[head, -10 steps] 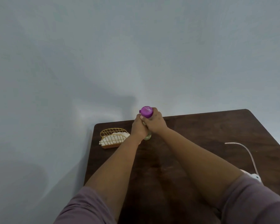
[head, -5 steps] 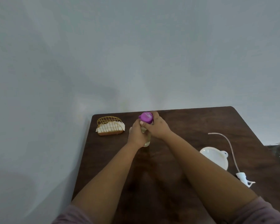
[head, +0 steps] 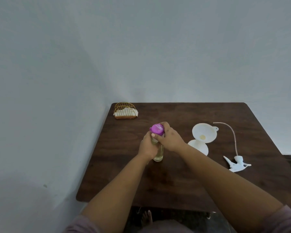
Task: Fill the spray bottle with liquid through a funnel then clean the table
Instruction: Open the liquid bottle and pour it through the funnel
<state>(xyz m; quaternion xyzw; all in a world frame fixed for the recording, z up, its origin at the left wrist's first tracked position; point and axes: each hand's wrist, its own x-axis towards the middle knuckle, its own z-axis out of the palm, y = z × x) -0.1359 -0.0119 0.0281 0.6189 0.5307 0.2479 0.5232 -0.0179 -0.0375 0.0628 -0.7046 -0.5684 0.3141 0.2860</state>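
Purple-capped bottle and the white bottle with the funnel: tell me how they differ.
The purple-capped bottle is clear, with yellowish liquid inside; the white bottle is opaque. The purple-capped bottle is closed by its purple cap; the white bottle carries a white funnel at its top. The left hand grips the clear one's body and the right hand its cap; nothing touches the white one. Both are on the table.

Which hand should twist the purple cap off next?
The right hand, probably. Its fingers already curl round the purple cap from the top, while the left hand grips the bottle lower down and keeps it upright on the table.
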